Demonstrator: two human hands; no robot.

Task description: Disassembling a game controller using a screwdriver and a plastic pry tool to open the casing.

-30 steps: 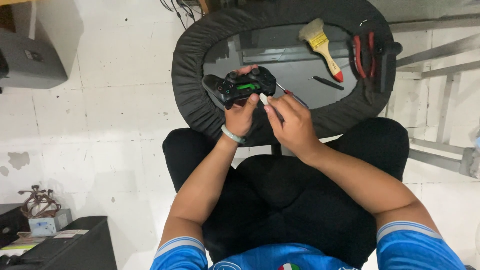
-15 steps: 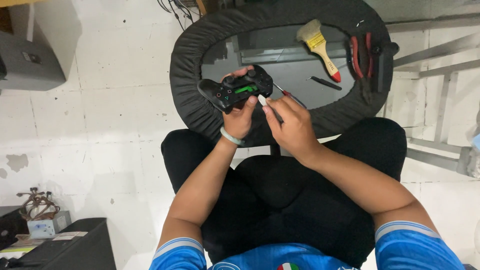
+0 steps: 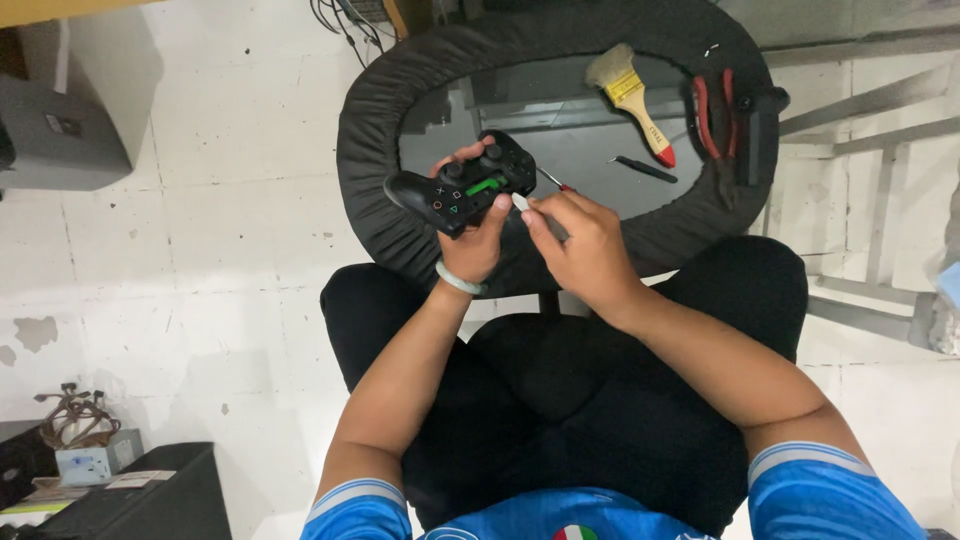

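My left hand (image 3: 477,238) grips a black game controller (image 3: 462,185) with a green strip on its face, holding it over the near edge of a black padded oval tray (image 3: 372,150). A pale bracelet sits on that wrist. My right hand (image 3: 577,245) pinches a small white piece (image 3: 522,202) against the controller's right side. A thin tool with a red end (image 3: 552,182) lies just behind the fingers; whether the hand holds it is unclear.
On the tray lie a yellow-handled paintbrush (image 3: 632,95), a slim black tool (image 3: 645,168), red-handled pliers (image 3: 712,110) and a black object (image 3: 757,130). A grey box (image 3: 60,120) stands at the left, a dark cabinet with cables (image 3: 120,490) at lower left, metal frames at right.
The controller has been tilted and turned slightly to the left in my left hand. My right hand stays at its right side with the white piece.
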